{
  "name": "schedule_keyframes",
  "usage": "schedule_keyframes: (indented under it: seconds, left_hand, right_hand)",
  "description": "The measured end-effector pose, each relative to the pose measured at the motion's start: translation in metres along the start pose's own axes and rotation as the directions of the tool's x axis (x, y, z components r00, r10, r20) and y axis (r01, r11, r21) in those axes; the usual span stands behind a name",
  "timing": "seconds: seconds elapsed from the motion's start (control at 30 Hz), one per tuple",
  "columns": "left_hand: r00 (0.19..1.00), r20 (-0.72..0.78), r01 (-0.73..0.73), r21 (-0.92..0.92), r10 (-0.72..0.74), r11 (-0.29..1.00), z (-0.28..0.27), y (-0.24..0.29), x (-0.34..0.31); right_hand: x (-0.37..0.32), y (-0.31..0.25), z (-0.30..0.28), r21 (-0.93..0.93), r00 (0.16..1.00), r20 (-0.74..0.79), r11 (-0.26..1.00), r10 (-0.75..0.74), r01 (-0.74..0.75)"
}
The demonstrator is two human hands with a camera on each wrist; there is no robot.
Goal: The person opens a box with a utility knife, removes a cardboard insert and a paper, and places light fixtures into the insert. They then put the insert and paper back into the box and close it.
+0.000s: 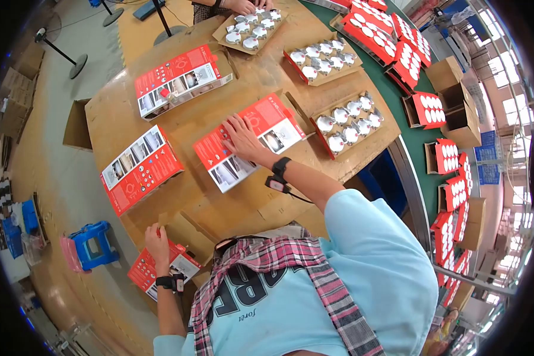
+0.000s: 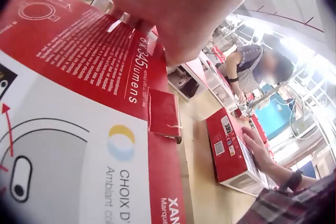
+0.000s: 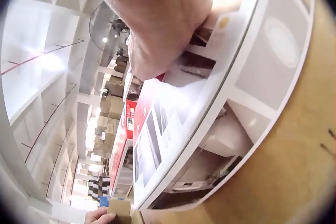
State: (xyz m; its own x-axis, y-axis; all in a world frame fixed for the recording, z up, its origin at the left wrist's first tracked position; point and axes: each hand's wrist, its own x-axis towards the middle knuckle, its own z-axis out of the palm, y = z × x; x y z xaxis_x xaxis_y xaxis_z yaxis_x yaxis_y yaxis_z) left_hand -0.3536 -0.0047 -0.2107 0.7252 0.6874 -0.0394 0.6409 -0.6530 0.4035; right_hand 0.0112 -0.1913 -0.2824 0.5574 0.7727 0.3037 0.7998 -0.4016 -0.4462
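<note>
My right hand rests with fingers extended on top of a red-and-white printed carton at the middle of the table. That carton's right end has brown cardboard flaps standing out. My left hand is bent over another red-and-white carton at the near left, beside its raised brown flap. Its fingertips show a bit of red between them in the head view; I cannot tell whether they pinch it. In the left wrist view, a small red square tab sits at this carton's edge, below the left hand.
Two more printed cartons lie on the left of the table. Cardboard trays of silvery lamps stand at the right, and another person's hands work at the far tray. A green conveyor carries red trays. A blue stool stands left.
</note>
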Motion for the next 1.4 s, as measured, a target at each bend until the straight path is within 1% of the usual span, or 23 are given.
schedule_keyframes:
  seconds: [0.17, 0.2, 0.3, 0.37, 0.4, 0.5, 0.53, 0.57, 0.6, 0.63, 0.73, 0.77, 0.83, 0.93, 1.03, 1.07, 1.1, 1.13, 1.23, 1.3, 1.33, 1.37, 1.4]
  left_hand:
    - [0.997, -0.074, -0.004, -0.073, -0.001, 0.997, -0.017, 0.036, 0.007]
    - [0.997, -0.07, 0.029, -0.091, -0.035, 0.995, -0.025, 0.044, 0.011]
    - [0.989, -0.084, 0.107, -0.146, -0.12, 0.983, -0.04, 0.068, 0.023]
    - [0.979, -0.136, 0.123, -0.18, -0.149, 0.976, -0.042, 0.078, 0.032]
    - [0.978, -0.093, 0.165, -0.212, -0.188, 0.963, -0.046, 0.091, 0.037]
    - [0.979, -0.109, 0.158, -0.128, -0.172, 0.979, -0.046, 0.133, 0.054]
    - [0.982, -0.081, 0.162, -0.109, -0.171, 0.981, -0.038, 0.141, 0.061]
    - [0.983, -0.052, 0.17, -0.088, -0.175, 0.982, -0.027, 0.146, 0.069]
    - [0.985, -0.044, 0.164, -0.044, -0.165, 0.986, -0.016, 0.156, 0.077]
    - [0.986, -0.031, 0.162, 0.004, -0.162, 0.987, -0.004, 0.168, 0.083]
    - [1.0, -0.019, 0.024, -0.004, -0.024, 1.0, 0.032, 0.21, 0.102]
    - [1.0, 0.002, -0.022, 0.006, 0.022, 1.0, 0.041, 0.228, 0.106]
    - [0.976, 0.144, -0.146, -0.116, 0.162, 0.982, 0.055, 0.251, 0.112]
    - [0.952, 0.024, -0.261, -0.454, 0.305, 0.852, 0.072, 0.265, 0.108]
    - [0.939, -0.06, -0.334, -0.376, 0.338, 0.864, 0.071, 0.241, 0.093]
    - [0.948, -0.041, -0.309, -0.367, 0.317, 0.877, 0.067, 0.226, 0.085]
    - [0.946, -0.064, -0.324, -0.249, 0.318, 0.913, 0.065, 0.206, 0.075]
    - [0.942, -0.087, -0.333, -0.13, 0.324, 0.934, 0.065, 0.189, 0.065]
    - [0.97, -0.168, -0.16, 0.096, 0.174, 0.982, 0.067, 0.161, 0.031]
    - [0.995, -0.023, 0.091, -0.025, -0.092, 0.996, 0.075, 0.143, 0.017]
    - [0.973, 0.054, 0.228, -0.074, -0.224, 0.971, 0.082, 0.137, 0.013]
    - [0.951, 0.19, 0.287, -0.236, -0.245, 0.928, 0.091, 0.133, 0.009]
    - [0.916, 0.318, 0.36, -0.38, -0.245, 0.852, 0.1, 0.132, 0.007]
  right_hand:
    - [0.051, 0.027, 0.019, 0.052, 0.998, -0.054, 0.998, 0.027, -0.025]
    - [0.062, 0.036, 0.022, 0.077, 0.998, -0.036, 0.996, 0.044, -0.041]
    - [0.096, 0.069, 0.022, 0.167, 0.999, 0.035, 0.985, -0.039, 0.033]
    - [0.117, 0.083, 0.023, 0.192, 0.998, -0.013, 0.98, -0.057, 0.058]
    - [0.12, 0.085, 0.022, 0.202, 0.997, -0.04, 0.977, -0.061, 0.068]
    - [0.112, 0.058, -0.008, 0.455, 0.989, -0.099, 0.889, 0.105, -0.049]
    - [0.1, 0.045, -0.021, 0.529, 0.992, -0.086, 0.848, 0.095, -0.036]
    - [0.085, 0.027, -0.046, 0.608, 0.987, 0.107, 0.777, 0.124, -0.164]
    - [0.067, 0.007, -0.077, 0.656, 0.945, 0.303, 0.692, 0.127, -0.303]
    - [0.048, -0.003, -0.093, 0.665, 0.864, 0.492, 0.596, 0.104, -0.45]
    - [-0.007, 0.007, -0.086, 0.693, 0.767, 0.641, 0.403, 0.034, -0.597]
    - [-0.022, 0.017, -0.081, 0.686, 0.782, 0.622, 0.449, 0.046, -0.572]
    - [-0.05, 0.04, -0.073, 0.66, 0.813, 0.576, 0.54, 0.08, -0.521]
    - [-0.076, 0.068, -0.083, 0.615, 0.783, 0.564, 0.5, 0.261, -0.61]
    - [-0.092, 0.087, -0.11, 0.543, 0.834, 0.389, 0.633, 0.392, -0.551]
    - [-0.099, 0.095, -0.113, 0.512, 0.833, 0.32, 0.657, 0.452, -0.553]
    - [-0.105, 0.103, -0.115, 0.48, 0.828, 0.245, 0.68, 0.504, -0.555]
    - [-0.105, 0.107, -0.122, 0.434, 0.823, 0.227, 0.702, 0.521, -0.564]
    - [-0.098, 0.106, -0.139, 0.397, 0.81, 0.183, 0.712, 0.557, -0.579]
    - [-0.096, 0.108, -0.137, 0.38, 0.797, 0.203, 0.704, 0.569, -0.6]
    - [-0.095, 0.112, -0.134, 0.35, 0.791, 0.223, 0.711, 0.57, -0.611]
    - [-0.092, 0.115, -0.128, 0.321, 0.791, 0.247, 0.722, 0.56, -0.612]
    - [-0.096, 0.121, -0.116, 0.3, 0.826, 0.138, 0.772, 0.547, -0.561]
